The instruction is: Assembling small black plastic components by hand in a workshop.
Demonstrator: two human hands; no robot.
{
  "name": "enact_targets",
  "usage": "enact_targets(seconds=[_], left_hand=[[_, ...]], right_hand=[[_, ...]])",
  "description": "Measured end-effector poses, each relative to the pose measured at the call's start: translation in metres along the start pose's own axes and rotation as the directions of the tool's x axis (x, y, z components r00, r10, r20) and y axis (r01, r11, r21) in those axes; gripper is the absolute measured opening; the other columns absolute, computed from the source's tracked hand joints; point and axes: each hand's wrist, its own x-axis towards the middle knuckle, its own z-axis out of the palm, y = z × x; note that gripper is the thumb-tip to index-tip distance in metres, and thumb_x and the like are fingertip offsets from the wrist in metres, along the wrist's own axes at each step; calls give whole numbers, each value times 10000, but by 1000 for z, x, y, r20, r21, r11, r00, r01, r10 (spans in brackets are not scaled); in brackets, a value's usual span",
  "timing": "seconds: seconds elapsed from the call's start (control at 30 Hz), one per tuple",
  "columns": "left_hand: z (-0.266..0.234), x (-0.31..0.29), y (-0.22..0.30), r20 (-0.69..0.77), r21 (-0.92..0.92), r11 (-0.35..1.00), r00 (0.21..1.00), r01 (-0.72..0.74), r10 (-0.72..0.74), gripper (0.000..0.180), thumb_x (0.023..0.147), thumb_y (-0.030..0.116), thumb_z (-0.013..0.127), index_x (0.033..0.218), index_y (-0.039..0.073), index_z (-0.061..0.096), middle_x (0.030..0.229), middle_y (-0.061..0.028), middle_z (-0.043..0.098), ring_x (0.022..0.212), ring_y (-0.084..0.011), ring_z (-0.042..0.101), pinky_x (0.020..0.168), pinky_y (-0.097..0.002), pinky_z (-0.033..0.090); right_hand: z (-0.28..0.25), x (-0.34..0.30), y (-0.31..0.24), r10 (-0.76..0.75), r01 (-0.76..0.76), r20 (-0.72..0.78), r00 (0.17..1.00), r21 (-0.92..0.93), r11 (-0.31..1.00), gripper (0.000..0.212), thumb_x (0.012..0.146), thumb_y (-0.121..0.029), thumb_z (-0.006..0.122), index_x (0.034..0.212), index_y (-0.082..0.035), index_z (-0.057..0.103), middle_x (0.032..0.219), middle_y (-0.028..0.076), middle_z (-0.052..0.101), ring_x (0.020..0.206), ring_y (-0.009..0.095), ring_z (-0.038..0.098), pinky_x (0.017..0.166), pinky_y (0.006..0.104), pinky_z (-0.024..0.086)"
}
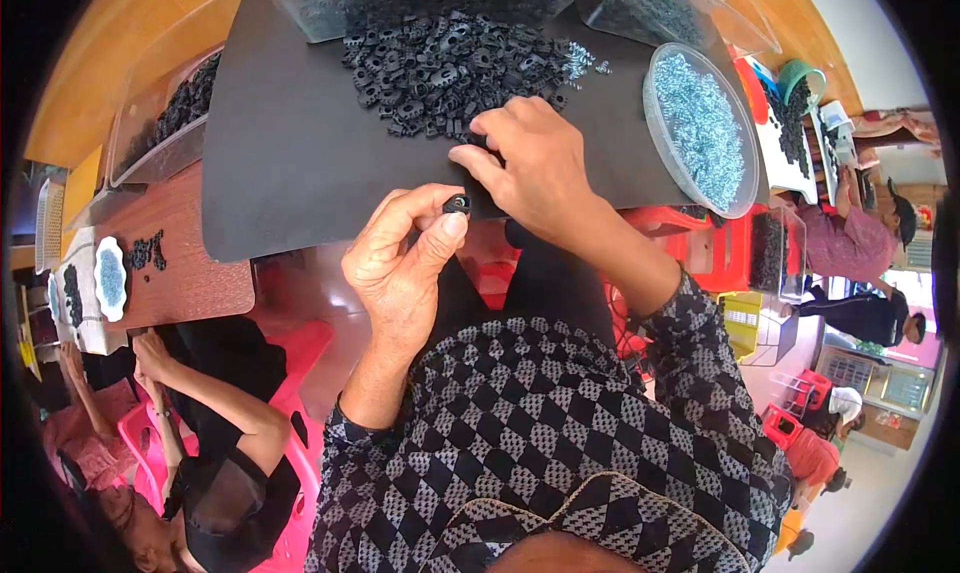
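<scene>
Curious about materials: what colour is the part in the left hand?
The part is black, best seen in the head view.

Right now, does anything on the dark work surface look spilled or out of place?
A small cluster of silvery pieces lies loose at the right edge of the black parts pile, outside the round tub holding similar pieces; perhaps put there deliberately.

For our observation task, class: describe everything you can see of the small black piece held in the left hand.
The black piece is small and compact, with a plastic-like look. One end faces the camera and shows a roundish opening; something lighter seems to sit inside, too small to identify. The thumb and fingers of the left hand pinch it, hiding much of its body. It is held up near the front edge of the dark tabletop, apart from the pile.
</scene>
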Motion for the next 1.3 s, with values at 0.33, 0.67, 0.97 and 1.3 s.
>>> enact_targets(seconds=[0.33,0.67,0.97,1.3], left_hand=[[3,0,7,-66,-155,986,995,66,-77,186,832,24,646,996,-50,599,845,-73,614,695,-114,581,636,-213,495],[26,3,4,-132,-338,941,988,27,-76,185,879,28,600,1044,-29,540,859,-40,597,748,-82,572,692,-197,475],[25,0,5,-121,-421,907,990,8,-65,206,863,21,620,1045,-37,543,873,-48,601,731,-83,569,674,-201,480],[15,-6,6,-106,-290,957,994,-9,-23,227,808,16,668,1006,-52,581,832,-59,600,681,-109,563,618,-220,484]], right_hand=[[-29,-7,-9,65,-133,228,971,294,946,141,774,-121,693,846,-13,638,735,52,575,656,172,577,586,280,448],[-20,-28,-40,312,-245,28,950,688,683,118,777,-56,672,884,-7,661,750,62,609,679,161,566,604,270,443],[-21,-33,-49,281,-155,-113,953,615,773,169,744,-39,693,906,-18,651,736,72,601,677,210,567,609,296,444],[-46,-16,-40,60,-124,136,989,526,841,178,780,-150,687,763,-33,554,666,92,567,600,257,556,531,350,423]])
